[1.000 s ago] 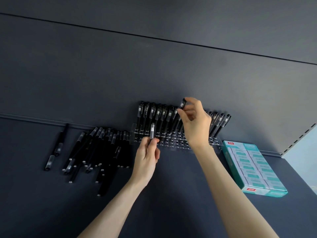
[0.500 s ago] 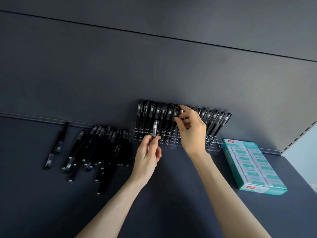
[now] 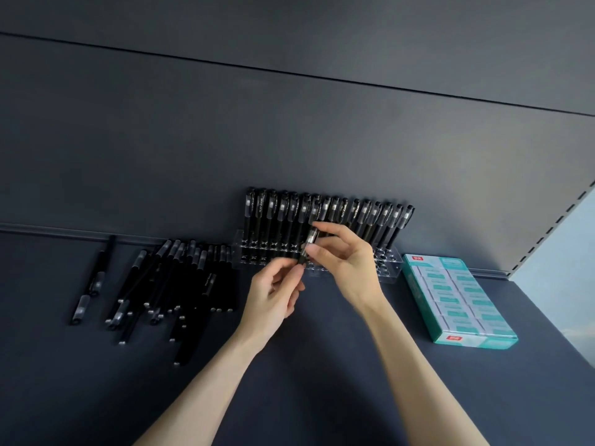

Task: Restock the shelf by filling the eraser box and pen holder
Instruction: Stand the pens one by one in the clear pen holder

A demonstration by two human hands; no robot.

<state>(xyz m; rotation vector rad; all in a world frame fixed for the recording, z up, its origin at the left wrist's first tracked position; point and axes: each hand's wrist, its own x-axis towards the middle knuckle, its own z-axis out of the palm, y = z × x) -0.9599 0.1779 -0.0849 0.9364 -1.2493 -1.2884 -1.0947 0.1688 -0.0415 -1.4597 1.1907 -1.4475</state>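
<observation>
Seen from the head camera, a left hand (image 3: 273, 297) and a right hand (image 3: 351, 265) both pinch one black pen (image 3: 311, 239) just before the clear pen holder (image 3: 389, 272). Pen-filling appears under way. The next move calls for seating it upright in a free front hole, with the eraser box (image 3: 457, 300) lying to the right.

I see my left hand (image 3: 273, 297) and right hand (image 3: 349, 263) raised close together, both pinching one pen (image 3: 311, 239) between thumb and fingertips.

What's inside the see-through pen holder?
Black capped pens stand in the back row of the clear plastic pen holder. Front holes look empty; the right hand hides some.
</observation>
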